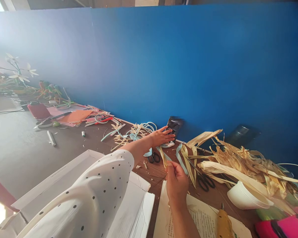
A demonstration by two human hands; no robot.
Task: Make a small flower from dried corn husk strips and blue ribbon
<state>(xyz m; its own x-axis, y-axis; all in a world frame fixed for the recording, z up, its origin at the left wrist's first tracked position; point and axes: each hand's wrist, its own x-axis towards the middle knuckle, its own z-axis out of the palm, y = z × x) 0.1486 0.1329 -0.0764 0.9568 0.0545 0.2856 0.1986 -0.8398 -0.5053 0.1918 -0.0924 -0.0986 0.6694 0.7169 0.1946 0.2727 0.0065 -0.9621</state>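
Note:
My left hand (162, 136) reaches far forward, fingers stretched out, with the fingertips on a dark phone (173, 127) that leans against the blue wall. My right hand (175, 180) is closer to me, its fingers pinched on a narrow dry husk strip (163, 158) that it holds above the brown table (94, 137). Small black scissors (154, 158) lie between the two hands. A pale blue ribbon (180, 159) lies beside the strip.
A heap of dry corn husks (240, 162), larger scissors (205, 181), a white bowl (243, 197) and a yellow tool (223, 224) lie at the right. A white box lid (72, 168) and printed paper (203, 216) are near me. Craft scraps, paper flowers (18, 74) and a red container (38, 110) lie far left.

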